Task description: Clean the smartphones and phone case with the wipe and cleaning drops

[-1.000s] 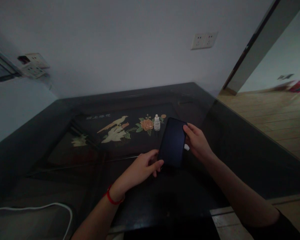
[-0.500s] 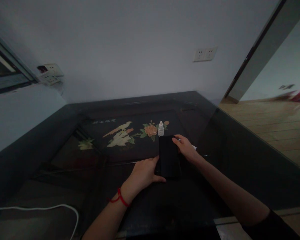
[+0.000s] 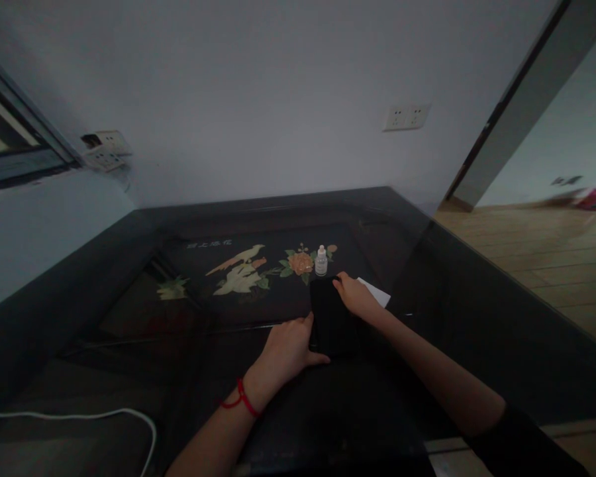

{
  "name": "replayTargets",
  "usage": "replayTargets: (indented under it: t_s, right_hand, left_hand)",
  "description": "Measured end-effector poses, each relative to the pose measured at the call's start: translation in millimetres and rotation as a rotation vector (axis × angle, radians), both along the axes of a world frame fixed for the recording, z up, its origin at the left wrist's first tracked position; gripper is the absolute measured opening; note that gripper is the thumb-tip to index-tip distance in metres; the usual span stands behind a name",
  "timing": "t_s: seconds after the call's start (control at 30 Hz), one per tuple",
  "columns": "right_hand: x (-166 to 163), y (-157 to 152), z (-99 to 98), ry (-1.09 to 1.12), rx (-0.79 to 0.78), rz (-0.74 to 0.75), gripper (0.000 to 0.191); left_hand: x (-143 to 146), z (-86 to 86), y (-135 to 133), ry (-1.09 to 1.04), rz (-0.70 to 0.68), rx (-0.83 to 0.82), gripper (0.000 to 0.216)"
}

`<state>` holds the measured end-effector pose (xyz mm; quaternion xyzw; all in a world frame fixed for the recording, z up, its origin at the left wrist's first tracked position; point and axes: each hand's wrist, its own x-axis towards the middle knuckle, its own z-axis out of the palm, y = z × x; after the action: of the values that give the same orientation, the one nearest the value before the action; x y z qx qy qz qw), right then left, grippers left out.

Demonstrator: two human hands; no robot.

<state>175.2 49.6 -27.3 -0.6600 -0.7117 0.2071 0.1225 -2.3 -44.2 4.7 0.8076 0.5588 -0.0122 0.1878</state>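
Observation:
A black smartphone (image 3: 330, 318), its dark face up, lies on or just above the glossy black tabletop. My left hand (image 3: 289, 341), with a red cord on the wrist, grips its lower left side, thumb along the bottom edge. My right hand (image 3: 356, 296) is closed at the phone's upper right corner, fingers over the top edge. Just beyond the phone a small clear bottle (image 3: 320, 263) with a white cap stands upright. A white sheet, perhaps paper (image 3: 380, 293), lies partly hidden behind my right hand.
The dark table (image 3: 402, 225) bears a bird-and-flower picture (image 3: 238, 275) and meets the wall at the back. A white cable (image 3: 104, 415) curves at the lower left. Wall sockets (image 3: 406, 117) are above the table; wooden floor (image 3: 541, 248) shows at right.
My right hand has moved slightly left along the phone's top edge, and the phone's top has tilted left. More of the white sheet shows. My left hand keeps its hold.

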Motion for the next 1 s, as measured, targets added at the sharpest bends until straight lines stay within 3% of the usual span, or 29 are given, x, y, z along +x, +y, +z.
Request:
replayTargets:
  t_s: [0.27,0.43,0.6,0.77,1.0]
  right_hand:
    - [-12,-6,6.7,-0.147,0.036,0.032,0.034]
    - [39,6,21.5,-0.090,0.109,0.024,0.037]
    - [78,8,7.7,-0.126,0.199,0.036,0.045]
    - [72,1,-5.8,-0.195,0.176,0.130,0.043]
    - [56,-10,-0.5,-0.176,0.095,0.193,0.032]
  left_hand:
    - [-4,-2.7,4,0.076,0.042,0.007,0.082]
    - [-3,-1.1,3,0.097,0.039,0.028,0.081]
    - [-2,-0.5,2,0.077,0.048,0.024,0.079]
    - [-2,-3.3,2,0.116,0.022,0.094,0.083]
    - [-5,-6.7,2,0.116,0.009,0.097,0.086]
